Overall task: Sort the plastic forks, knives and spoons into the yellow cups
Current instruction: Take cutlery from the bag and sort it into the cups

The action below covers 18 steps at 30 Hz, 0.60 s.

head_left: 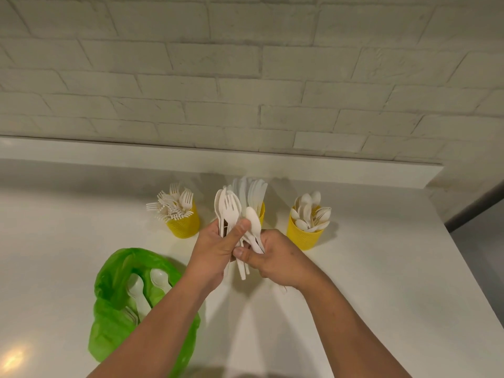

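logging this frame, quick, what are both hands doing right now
Left hand: closed around a bunch of white plastic cutlery.
Right hand: closed, pinching a spoon by its handle.

Both bare forearms reach forward from the bottom edge and converge at mid-frame, wrists close together. The left hand is curled shut in a grip, thumb laid up across the front with its nail facing the camera. The right hand sits just beside it, touching, fingers folded inward, thumb pointing toward the left hand, knuckles up.
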Motion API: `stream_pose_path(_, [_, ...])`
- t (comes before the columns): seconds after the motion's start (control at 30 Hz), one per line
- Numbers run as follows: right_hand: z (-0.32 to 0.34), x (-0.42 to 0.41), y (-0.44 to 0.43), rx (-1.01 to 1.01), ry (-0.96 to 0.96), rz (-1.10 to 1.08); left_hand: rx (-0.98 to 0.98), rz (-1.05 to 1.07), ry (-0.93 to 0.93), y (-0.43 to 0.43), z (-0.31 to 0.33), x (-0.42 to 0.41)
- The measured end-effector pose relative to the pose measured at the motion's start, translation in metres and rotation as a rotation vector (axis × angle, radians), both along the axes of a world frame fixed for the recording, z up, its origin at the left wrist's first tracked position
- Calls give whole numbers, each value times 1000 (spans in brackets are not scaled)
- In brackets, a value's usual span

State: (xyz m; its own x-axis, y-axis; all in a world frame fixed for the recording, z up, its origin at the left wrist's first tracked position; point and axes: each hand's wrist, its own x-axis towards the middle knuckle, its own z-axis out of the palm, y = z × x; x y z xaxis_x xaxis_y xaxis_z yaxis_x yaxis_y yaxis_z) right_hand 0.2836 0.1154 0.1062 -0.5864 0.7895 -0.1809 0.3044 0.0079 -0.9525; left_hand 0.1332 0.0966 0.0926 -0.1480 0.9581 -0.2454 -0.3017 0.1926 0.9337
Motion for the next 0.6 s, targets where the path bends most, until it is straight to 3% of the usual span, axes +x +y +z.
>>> stream_pose_path(0.23, [-8, -1, 0, -123, 140, -71, -30, -46, -99, -1, 2, -1])
stream_pose_path(0.47, [-15, -10, -1, -292, 320, -373, -21, -44, -105, 0, 0, 0])
stream_pose_path(0.6, [-18, -5, 2, -380, 432, -292, -55, -78, -70, -1, -3, -4])
